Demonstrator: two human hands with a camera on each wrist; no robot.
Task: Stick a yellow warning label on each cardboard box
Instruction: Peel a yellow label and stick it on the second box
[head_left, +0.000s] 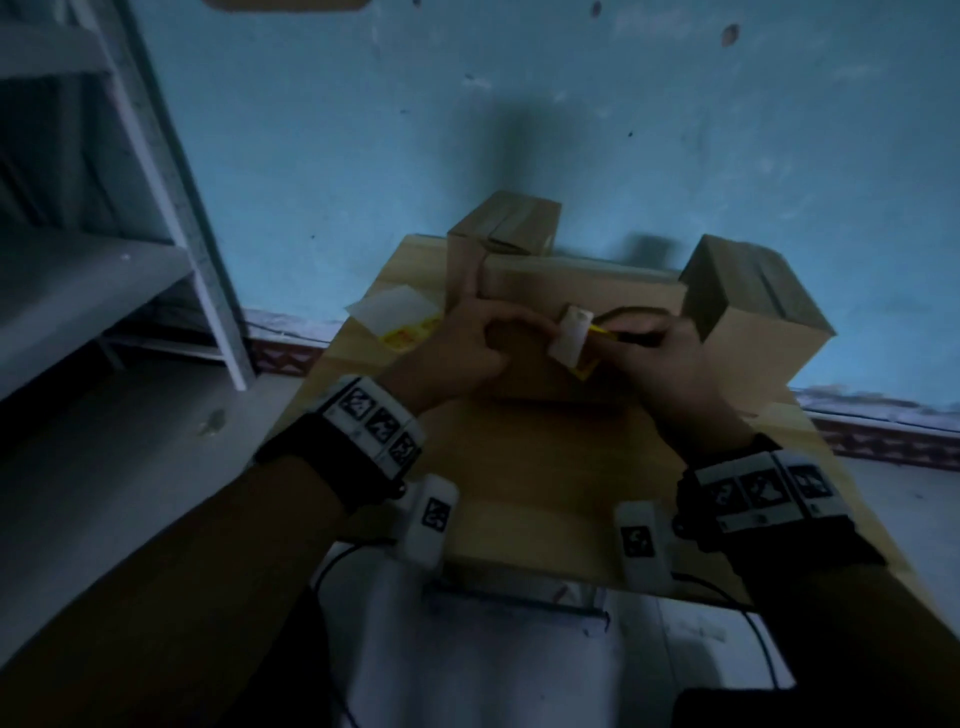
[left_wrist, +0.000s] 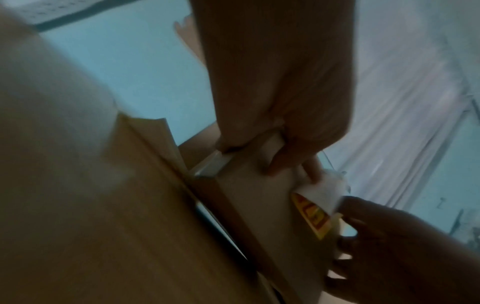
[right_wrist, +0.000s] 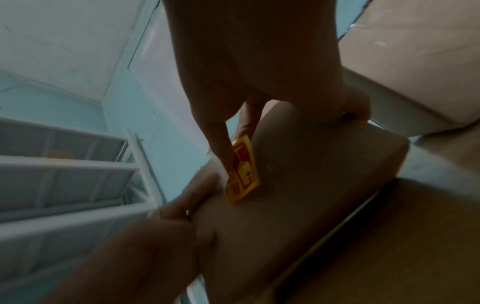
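Observation:
A flat cardboard box (head_left: 550, 288) lies mid-table, between a taller box (head_left: 506, 226) at the back left and another box (head_left: 753, 312) on the right. Both hands hover over the flat box. My left hand (head_left: 519, 330) pinches a curled white backing paper (head_left: 571, 332). My right hand (head_left: 631, 340) pinches the yellow warning label (head_left: 597, 332) by one end. In the right wrist view the label (right_wrist: 242, 170), yellow with red symbols, hangs just above the box top (right_wrist: 311, 185). The left wrist view shows the backing (left_wrist: 322, 191) peeling off the label (left_wrist: 311, 214).
A sheet of yellow labels under white paper (head_left: 400, 317) lies on the wooden table (head_left: 519, 467) left of the boxes. A grey metal shelf (head_left: 130, 249) stands at the left. A blue wall (head_left: 571, 104) rises right behind the table.

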